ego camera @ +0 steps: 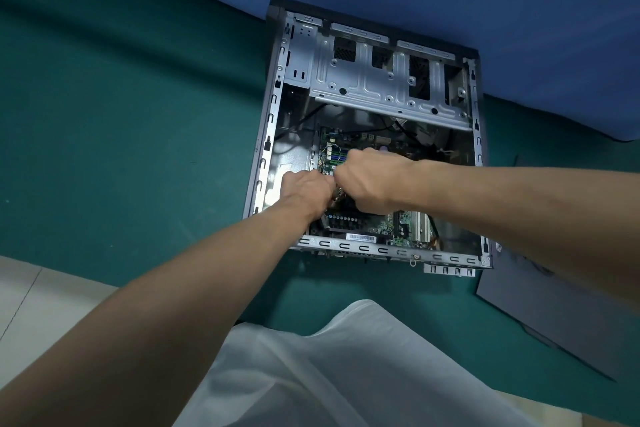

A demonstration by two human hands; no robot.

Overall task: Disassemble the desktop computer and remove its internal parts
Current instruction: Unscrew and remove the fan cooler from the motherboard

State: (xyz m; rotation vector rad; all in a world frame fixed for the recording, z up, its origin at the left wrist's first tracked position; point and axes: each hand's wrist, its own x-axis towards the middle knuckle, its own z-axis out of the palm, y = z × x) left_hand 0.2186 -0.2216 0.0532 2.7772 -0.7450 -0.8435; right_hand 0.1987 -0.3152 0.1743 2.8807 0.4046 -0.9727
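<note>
While reaching into case (381, 250) | left hand (304, 189), right hand (370, 180) adjacent | fingers curled, hold hidden

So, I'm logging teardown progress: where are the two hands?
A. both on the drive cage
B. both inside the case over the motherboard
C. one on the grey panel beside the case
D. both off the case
B: the left hand and right hand sit close together inside the open case, above the motherboard, short of the drive cage.
</note>
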